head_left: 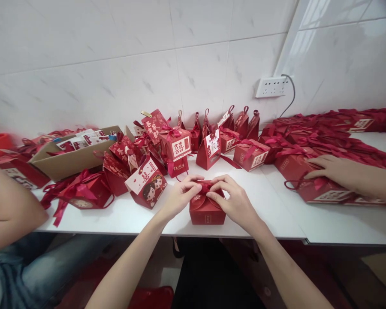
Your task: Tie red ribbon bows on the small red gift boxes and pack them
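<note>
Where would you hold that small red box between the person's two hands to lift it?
Probably by the red box, low down, coming from its left and right sides. It stands upright on the white table, boxy and straight-edged below, while the left hand and right hand are at its top, where curved flaps might give.

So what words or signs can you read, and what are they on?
"囍": the stacked box.
"囍": the cartoon box.
"囍", a bit blurred: the bow-topped box.
"喜": the tall box's white tag.
Gold print on the front box and other writing: too small or blurred.
</note>
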The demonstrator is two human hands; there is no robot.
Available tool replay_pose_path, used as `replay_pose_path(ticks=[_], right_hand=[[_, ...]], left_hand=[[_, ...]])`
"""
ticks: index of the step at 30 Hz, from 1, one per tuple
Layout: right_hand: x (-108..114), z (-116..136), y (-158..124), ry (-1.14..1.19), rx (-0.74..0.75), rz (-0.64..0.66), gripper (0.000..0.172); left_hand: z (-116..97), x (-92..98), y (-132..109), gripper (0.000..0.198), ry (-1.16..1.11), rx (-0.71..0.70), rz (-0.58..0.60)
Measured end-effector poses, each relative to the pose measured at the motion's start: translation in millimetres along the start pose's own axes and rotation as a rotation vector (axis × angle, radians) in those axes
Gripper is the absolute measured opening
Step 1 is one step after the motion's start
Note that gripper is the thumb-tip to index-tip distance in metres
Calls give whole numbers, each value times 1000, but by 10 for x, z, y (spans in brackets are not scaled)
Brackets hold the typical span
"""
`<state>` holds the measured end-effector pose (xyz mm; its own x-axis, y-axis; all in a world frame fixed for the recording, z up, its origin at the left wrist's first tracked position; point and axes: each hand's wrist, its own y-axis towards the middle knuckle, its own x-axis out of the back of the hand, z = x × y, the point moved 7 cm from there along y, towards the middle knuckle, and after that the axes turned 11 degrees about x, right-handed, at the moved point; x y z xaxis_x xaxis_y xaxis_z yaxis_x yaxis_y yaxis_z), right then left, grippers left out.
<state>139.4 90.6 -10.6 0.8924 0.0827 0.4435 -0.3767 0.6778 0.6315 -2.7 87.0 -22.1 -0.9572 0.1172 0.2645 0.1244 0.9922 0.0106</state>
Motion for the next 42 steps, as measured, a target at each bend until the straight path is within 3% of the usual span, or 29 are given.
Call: replay_pose_path(ticks=[5,9,21,26,29,33,37,42], right_hand=[[52,-34,13,-26,-68,111,9],[109,-11,24,-103,-37,190,10],[207,15,85,-193,40,328,16],[288,-37,0,-208,-36,181,11],[284,-55,-140,-216,-139,48,29],[148,-15,-270,-205,-231,-28,46],[82,-3,-264,-175,-247,-123,37],[37,-167,-231,-60,-308,-165,33]], left_hand=[[-37,104,-97,18,137,-100,-185],[-59,162,-195,16,235,-107,-293],[41,169,-290,10,227,38,-341],[91,197,-304,7,232,83,-378],[123,191,-303,15,221,113,-361],[130,140,-277,26,159,140,-299],[127,109,-263,27,127,157,-309],[215,74,-255,28,32,185,-319]])
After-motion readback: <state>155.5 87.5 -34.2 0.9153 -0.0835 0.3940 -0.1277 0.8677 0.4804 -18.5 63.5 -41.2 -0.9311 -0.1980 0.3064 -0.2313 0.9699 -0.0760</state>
